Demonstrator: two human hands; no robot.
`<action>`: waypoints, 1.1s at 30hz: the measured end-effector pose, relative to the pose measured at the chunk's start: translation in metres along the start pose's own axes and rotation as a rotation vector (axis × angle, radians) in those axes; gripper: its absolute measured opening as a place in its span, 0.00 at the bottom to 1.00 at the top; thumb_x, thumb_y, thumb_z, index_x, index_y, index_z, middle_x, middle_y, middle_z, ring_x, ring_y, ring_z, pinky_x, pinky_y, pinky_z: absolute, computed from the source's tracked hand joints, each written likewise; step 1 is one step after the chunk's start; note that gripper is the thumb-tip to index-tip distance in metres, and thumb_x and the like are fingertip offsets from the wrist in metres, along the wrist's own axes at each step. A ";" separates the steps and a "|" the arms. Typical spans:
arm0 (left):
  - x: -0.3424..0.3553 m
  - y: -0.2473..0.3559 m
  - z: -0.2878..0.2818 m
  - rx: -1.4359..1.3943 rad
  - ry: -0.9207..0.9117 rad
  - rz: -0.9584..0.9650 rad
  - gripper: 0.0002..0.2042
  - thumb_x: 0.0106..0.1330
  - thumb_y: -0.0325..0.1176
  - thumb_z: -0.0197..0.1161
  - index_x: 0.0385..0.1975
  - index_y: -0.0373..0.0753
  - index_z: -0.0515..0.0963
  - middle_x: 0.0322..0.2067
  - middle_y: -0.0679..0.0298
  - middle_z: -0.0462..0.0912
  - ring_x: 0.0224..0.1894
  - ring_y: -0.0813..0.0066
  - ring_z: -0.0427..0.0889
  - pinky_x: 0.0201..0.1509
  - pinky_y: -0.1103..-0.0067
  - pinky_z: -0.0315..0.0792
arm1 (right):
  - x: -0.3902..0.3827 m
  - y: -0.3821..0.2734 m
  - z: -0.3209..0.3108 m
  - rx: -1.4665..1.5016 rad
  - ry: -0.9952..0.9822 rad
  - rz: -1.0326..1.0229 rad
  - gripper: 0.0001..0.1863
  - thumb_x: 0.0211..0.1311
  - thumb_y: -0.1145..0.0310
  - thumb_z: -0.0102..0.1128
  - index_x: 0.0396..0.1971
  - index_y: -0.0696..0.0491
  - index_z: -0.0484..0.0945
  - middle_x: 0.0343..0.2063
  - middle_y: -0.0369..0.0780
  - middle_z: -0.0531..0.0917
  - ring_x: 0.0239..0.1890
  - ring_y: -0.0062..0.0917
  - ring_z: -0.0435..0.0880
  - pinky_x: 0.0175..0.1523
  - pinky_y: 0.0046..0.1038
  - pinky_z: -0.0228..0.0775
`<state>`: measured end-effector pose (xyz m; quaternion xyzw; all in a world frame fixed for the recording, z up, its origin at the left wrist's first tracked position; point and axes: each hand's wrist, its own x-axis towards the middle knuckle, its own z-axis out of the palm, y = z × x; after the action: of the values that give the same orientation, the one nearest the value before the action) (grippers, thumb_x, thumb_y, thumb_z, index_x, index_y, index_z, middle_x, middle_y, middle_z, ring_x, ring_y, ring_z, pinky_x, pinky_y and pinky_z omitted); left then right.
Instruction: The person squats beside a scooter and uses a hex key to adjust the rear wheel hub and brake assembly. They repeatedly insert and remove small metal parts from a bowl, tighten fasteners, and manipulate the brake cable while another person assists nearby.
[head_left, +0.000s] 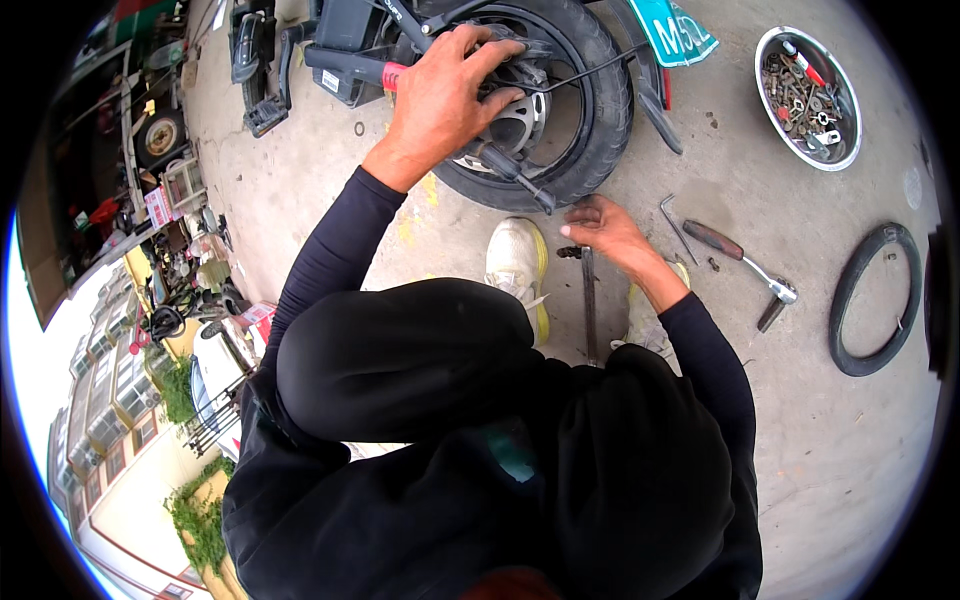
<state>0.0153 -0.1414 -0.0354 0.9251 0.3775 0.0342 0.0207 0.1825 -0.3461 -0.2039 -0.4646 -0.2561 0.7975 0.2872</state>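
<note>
The rear wheel of a scooter or motorbike, with its black tyre (pixel 606 95), lies across the upper middle on the concrete. My left hand (pixel 440 100) reaches over the frame beside a red-ended arm (pixel 391 76), thumb and fingers around a dark part (pixel 530 72) near the wheel hub. Below the tyre's lower edge, my right hand (pixel 610 232) has its fingers curled together; whatever they hold is too small to tell. Just under that hand is a long metal bar tool (pixel 589 310) between my shoes. A shock absorber (pixel 510 170) points down across the wheel.
To the right lie a hex key (pixel 680 230), a ratchet wrench (pixel 745 257) with a socket and a loose black tyre or tube (pixel 838 310). A metal bowl (pixel 850 150) of bolts and small tools stands farther off. A green plate (pixel 672 30) juts out beside the wheel.
</note>
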 end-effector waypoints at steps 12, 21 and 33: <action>-0.001 0.000 -0.004 -0.067 -0.092 -0.007 0.27 0.53 0.35 0.80 0.56 0.49 0.81 0.52 0.63 0.79 0.52 0.59 0.83 0.52 0.70 0.80 | 0.045 0.022 0.062 0.540 -0.018 0.187 0.23 0.58 0.67 0.80 0.51 0.56 0.80 0.44 0.35 0.86 0.43 0.20 0.83 0.47 0.25 0.76; -0.001 -0.001 -0.004 -0.013 -0.058 0.080 0.28 0.51 0.35 0.80 0.55 0.48 0.81 0.51 0.63 0.79 0.52 0.57 0.82 0.53 0.67 0.78 | -0.009 -0.015 -0.039 0.345 0.338 -0.116 0.22 0.62 0.61 0.75 0.49 0.61 0.83 0.39 0.41 0.89 0.40 0.24 0.87 0.44 0.24 0.76; 0.002 -0.003 -0.005 -0.017 -0.071 0.085 0.29 0.51 0.38 0.81 0.55 0.48 0.80 0.51 0.62 0.79 0.50 0.58 0.83 0.51 0.68 0.79 | -0.030 -0.004 -0.037 0.245 0.060 0.113 0.36 0.66 0.63 0.71 0.68 0.65 0.67 0.56 0.48 0.83 0.52 0.30 0.86 0.55 0.30 0.78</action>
<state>0.0138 -0.1376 -0.0309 0.9407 0.3368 0.0052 0.0405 0.2287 -0.3590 -0.1996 -0.4634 -0.1218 0.8235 0.3039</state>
